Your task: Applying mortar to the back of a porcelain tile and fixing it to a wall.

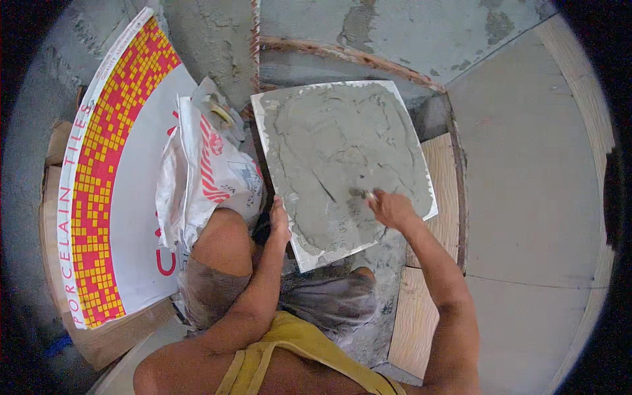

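A large square tile [294,253] lies tilted in front of me, its upper face covered in wet grey mortar [329,141] almost to the white rim. My left hand [280,222] grips the tile's left edge near its lower corner. Over the lower right part of the mortar, my right hand [393,209] is closed around the short handle of a trowel [370,195]. The trowel's blade is smeared grey and hard to tell from the mortar. Thin ridges and a dark groove mark the mortar left of the trowel.
A white sack [227,172] with red stripes stands against my left knee. Beyond it leans a big tile carton [141,197] with a red and yellow pattern. Wood-look tile strips [413,322] lie at right, beside large grey floor tiles [533,178]. A rusty bar [355,56] curves behind.
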`<state>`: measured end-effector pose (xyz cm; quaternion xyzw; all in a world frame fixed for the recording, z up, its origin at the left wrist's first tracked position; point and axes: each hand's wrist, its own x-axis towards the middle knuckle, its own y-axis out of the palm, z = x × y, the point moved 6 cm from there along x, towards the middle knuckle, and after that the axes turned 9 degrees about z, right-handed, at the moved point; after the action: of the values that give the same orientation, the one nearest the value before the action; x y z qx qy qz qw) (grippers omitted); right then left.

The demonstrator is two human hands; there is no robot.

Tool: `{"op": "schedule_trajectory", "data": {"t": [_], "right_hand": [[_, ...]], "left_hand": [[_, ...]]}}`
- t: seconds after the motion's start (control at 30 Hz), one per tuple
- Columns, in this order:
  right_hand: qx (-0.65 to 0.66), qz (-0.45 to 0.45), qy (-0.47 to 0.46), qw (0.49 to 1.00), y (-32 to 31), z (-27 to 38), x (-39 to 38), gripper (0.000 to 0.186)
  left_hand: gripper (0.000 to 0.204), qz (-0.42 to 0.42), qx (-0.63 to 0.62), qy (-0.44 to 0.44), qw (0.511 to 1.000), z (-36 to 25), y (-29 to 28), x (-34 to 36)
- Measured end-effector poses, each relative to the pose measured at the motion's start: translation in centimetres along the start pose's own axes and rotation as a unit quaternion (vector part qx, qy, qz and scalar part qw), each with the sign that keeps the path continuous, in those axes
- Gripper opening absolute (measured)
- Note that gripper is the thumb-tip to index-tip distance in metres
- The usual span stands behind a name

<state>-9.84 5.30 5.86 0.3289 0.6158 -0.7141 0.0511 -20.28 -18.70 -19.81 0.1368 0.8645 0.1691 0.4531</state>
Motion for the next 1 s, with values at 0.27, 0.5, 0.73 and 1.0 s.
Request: {"op": "schedule_trajectory", "data": {"t": [0.27, 0.5, 0.73, 1.0], "right_hand": [[0.074, -0.105, 0.116, 0.985, 0.3, -1.4, -7.4, 0.043], [0.098, -0.074, 0.188, 0.974, 2.6, -3.7, -5.4, 0.04], [0.156, -0.129, 0.294, 0.934, 7.8, -11.4, -12.8, 0.04], [0.556, 0.016, 0.248, 0.793, 12.3, -9.2, -20.3, 0.053]], "left_hand": [[0.075, 0.0, -0.007, 0.008, 1.0, -0.2, 0.4, -0.3], [0.069, 0.093, -0.072, 0.004, 0.993, 0.5, 1.8, -0.2], [0.059, 0.081, -0.041, 0.062, 0.994, -0.8, 0.0, 1.8], [0.065, 0.09, -0.016, 0.027, 0.995, -0.9, 4.6, -4.5]]}}
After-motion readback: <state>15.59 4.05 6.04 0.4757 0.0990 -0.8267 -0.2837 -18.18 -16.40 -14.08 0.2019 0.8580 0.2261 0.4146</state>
